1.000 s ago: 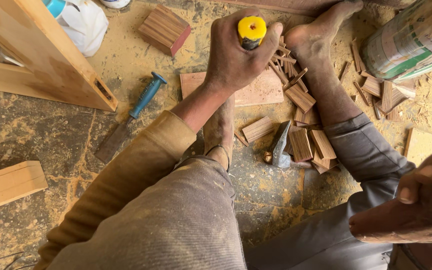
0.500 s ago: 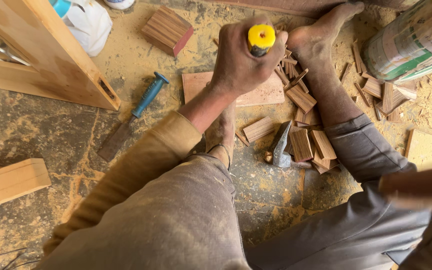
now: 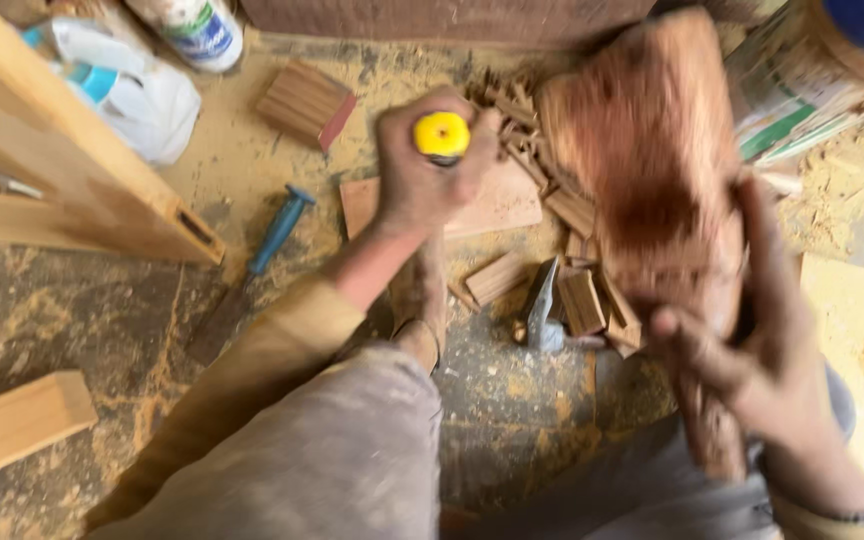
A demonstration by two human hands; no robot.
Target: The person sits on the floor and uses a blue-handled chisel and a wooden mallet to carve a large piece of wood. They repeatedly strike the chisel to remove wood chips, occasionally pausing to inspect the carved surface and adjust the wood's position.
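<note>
Here, two hands: left hand (image 3: pixel 422 170) on one chisel (image 3: pixel 441 135); right hand (image 3: pixel 752 350) on one mallet (image 3: pixel 652 170)

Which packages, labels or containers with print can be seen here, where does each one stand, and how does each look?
White plastic bottle with a blue and white label: top edge, left of centre, lying on the sawdust floor.
White crumpled plastic bag with a light blue patch: top left, beside the pale wooden frame.
Large round container with a white, green and orange printed label: top right corner, partly cut off and blurred.
No signs or screens.
</note>
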